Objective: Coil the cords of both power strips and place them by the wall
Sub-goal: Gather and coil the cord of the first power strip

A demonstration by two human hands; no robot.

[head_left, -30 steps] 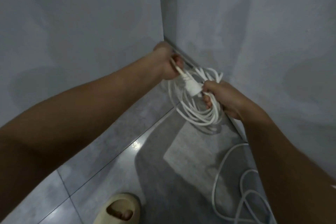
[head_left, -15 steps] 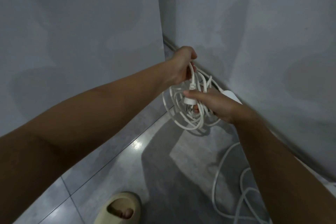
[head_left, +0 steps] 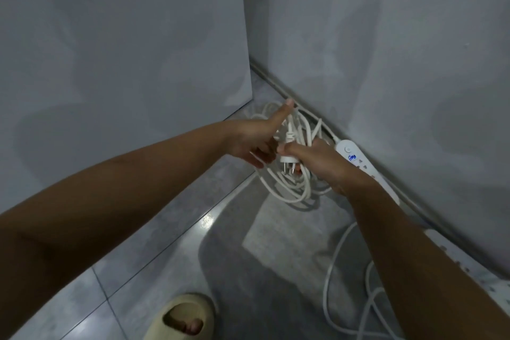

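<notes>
A white coiled cord (head_left: pixel 287 190) hangs in loops near the room's corner. My right hand (head_left: pixel 317 163) grips the coil together with its white plug (head_left: pixel 287 161), whose prongs point down. My left hand (head_left: pixel 256 138) is beside the plug with its fingers straight, the index finger stretched toward the corner, holding nothing. The first white power strip (head_left: pixel 358 160) lies along the right wall, partly behind my right arm. A second power strip (head_left: pixel 463 259) lies further along that wall, and its loose cord (head_left: pixel 339 284) trails in loops on the floor.
Grey walls (head_left: pixel 124 50) meet in a corner ahead, with a baseboard (head_left: pixel 270 77) along the right wall. The floor is grey tile (head_left: pixel 165 243). My foot in a beige slipper (head_left: pixel 182 317) stands at the bottom.
My left hand has let go of the cord and its fingers have straightened. My right hand has turned the plug so its prongs point down. The first power strip has come into view.
</notes>
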